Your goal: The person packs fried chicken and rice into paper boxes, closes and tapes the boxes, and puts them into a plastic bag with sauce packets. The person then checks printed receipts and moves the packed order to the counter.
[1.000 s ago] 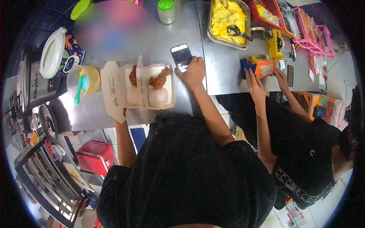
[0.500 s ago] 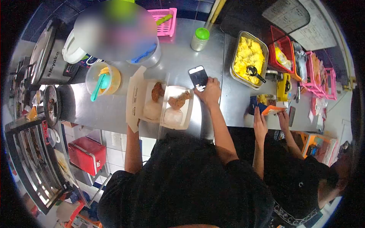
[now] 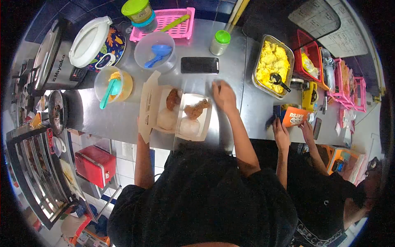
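Two open paper boxes (image 3: 202,132) stand side by side on the steel counter, each with a fried chicken piece (image 3: 196,108) and a rounded white portion (image 3: 189,127). My left hand (image 3: 141,124) is at the left box's raised lid (image 3: 147,108), which hides most of it, fingers included. Just right of the boxes, my right hand (image 3: 224,96) is over the counter, holding nothing, with loosely bent, slightly blurred fingers. The phone (image 3: 200,65) lies flat and sideways above the boxes, its screen dark, apart from my right hand.
A tub with a turquoise spoon (image 3: 110,92), a tub with blue scoops (image 3: 155,55) and a green-lidded jar (image 3: 220,43) surround the boxes. Right: a tray of yellow food (image 3: 272,66). A co-worker's hands (image 3: 281,133) hold an orange-and-blue package (image 3: 295,116).
My right hand has let go of the phone, which has turned from upright to sideways and moved up and left. The camera view has shifted. The co-worker's package has changed angle.
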The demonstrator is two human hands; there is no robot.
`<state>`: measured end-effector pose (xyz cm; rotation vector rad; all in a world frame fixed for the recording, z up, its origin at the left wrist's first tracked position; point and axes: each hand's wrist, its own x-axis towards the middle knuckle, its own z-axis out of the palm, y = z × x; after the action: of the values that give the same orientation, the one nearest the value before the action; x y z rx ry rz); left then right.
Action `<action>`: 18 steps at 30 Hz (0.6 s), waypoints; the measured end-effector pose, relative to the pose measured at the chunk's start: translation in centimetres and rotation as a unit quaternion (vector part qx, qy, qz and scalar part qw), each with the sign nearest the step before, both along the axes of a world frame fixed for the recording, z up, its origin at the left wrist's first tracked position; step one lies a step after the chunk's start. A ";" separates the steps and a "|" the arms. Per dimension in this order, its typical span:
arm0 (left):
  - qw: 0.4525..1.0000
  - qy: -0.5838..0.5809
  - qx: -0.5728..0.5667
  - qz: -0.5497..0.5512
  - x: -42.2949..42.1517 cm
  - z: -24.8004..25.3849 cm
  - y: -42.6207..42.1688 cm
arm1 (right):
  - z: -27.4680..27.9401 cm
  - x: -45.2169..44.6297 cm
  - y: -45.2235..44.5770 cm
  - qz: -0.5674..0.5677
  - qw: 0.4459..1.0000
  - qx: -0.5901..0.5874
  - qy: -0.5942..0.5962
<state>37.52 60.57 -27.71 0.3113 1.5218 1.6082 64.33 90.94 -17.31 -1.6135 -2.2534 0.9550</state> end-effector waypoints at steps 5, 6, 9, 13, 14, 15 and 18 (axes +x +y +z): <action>0.997 -0.049 0.032 -0.044 0.2 -0.3 0.7 | 0.7 3.7 -7.3 -0.028 0.993 -0.096 0.055; 0.995 -0.077 0.046 -0.039 0.6 -0.3 1.1 | 0.4 4.4 -7.7 -0.048 0.993 -0.084 0.070; 0.993 -0.093 0.072 0.004 3.0 -2.0 2.1 | 0.5 5.7 -7.1 -0.114 0.986 -0.019 0.124; 0.999 -0.014 0.024 -0.023 5.1 -3.5 3.0 | 0.5 7.4 -5.6 -0.162 0.981 -0.007 0.107; 0.999 -0.008 0.014 -0.029 5.4 -3.4 3.4 | 0.3 7.9 -5.5 -0.166 0.980 -0.004 0.111; 0.999 -0.004 0.009 -0.033 5.6 -3.3 3.7 | 0.2 8.4 -5.4 -0.167 0.979 -0.001 0.115; 0.999 0.004 0.000 -0.043 5.7 -3.3 5.0 | 0.2 9.5 -5.4 -0.177 0.976 -0.001 0.129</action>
<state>43.17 65.59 -30.99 0.3778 1.4945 1.5409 73.79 85.50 -17.15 -1.7019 -1.7219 1.0017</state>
